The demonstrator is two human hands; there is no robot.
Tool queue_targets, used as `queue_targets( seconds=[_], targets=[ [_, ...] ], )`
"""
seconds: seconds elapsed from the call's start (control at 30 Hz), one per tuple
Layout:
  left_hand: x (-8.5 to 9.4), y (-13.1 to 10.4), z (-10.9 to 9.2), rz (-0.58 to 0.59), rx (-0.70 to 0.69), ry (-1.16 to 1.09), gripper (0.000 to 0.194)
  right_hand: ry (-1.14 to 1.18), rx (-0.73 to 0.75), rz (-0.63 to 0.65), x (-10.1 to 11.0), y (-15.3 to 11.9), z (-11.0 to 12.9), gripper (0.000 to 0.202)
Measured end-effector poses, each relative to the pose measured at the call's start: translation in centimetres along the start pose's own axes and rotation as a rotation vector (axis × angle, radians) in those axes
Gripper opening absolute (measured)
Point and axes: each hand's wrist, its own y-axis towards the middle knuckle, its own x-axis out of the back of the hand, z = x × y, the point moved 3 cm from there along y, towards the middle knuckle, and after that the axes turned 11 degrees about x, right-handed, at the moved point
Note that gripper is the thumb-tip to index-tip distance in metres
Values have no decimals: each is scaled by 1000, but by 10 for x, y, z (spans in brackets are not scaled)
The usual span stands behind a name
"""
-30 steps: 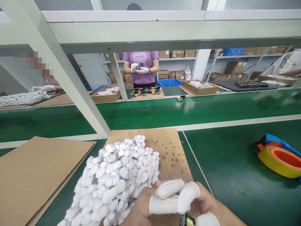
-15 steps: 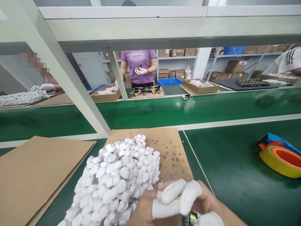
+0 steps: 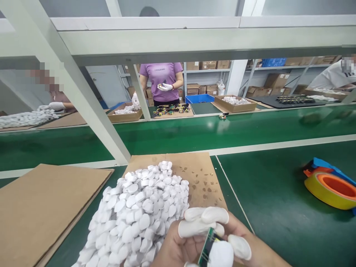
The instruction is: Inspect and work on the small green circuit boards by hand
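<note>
While both hands, left [image 3: 178, 246] and right [image 3: 236, 241], pinch the board [image 3: 207, 250] at bottom centre, slick finger cots could let it drop into the caps [image 3: 139, 215]

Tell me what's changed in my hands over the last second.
Both hands have turned the small green circuit board up into view, edge-on between the cot-covered fingertips; earlier only a sliver showed. The white parts pile, cardboard sheet and tape roll stayed put.

Pile of caps [image 3: 139, 211] on cardboard sheet [image 3: 200, 174], tape rolls [image 3: 330, 187] far right
</note>
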Motion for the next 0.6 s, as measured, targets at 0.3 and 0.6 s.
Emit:
queue_targets(
  seconds=[0.3,0.6],
  targets=[
    [17,9,2,-14,114,88,19,-60,105,1,4,4,-7,33],
    [53,36,18,-5,265,143,47,-61,68,-20,-1,13,-8,31]
  ],
)
